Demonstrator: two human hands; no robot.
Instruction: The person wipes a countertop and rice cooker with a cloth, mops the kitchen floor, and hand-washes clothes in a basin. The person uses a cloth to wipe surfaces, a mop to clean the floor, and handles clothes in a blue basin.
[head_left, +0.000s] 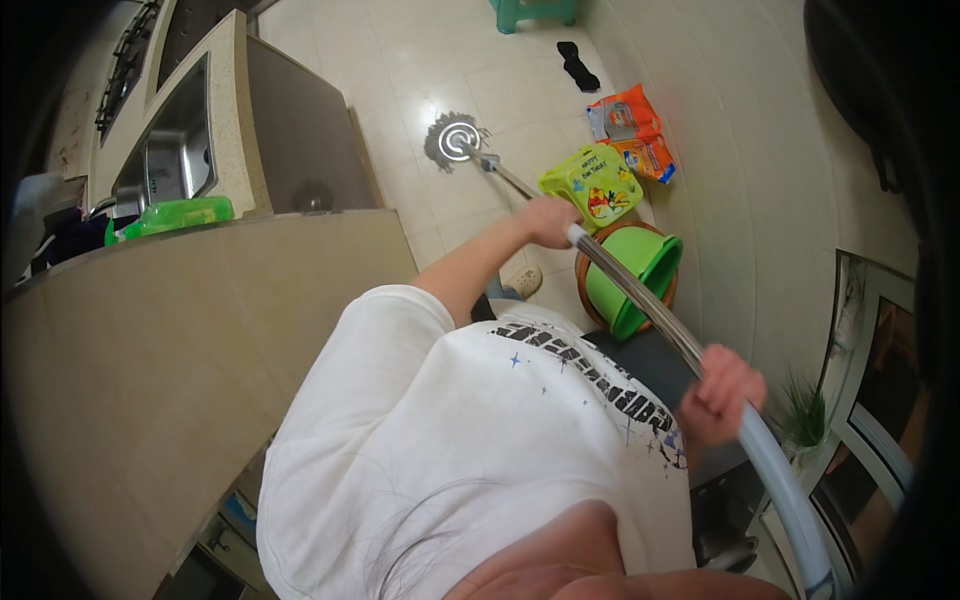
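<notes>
A mop with a round head (459, 141) and grey strands lies against the tiled floor at the upper middle of the head view. Its metal pole (637, 289) runs diagonally down to the right and ends in a thick pale grey handle section. My left hand (551, 222) is closed around the pole near a white collar, at mid-height. Farther up the pole, my right hand (721, 394) grips it just before the pale section; this hand is slightly blurred. Beneath the pole, a green plastic basin (626, 274) rests tilted in a brown round container.
Beside the basin are a yellow-green box (600, 184), orange plastic packages (630, 124) and a black cloth item (577, 67). A green stool (534, 11) stands at the top. The counter with a sink (180, 157) and a tan partition (202, 322) bound the left; a wall bounds the right.
</notes>
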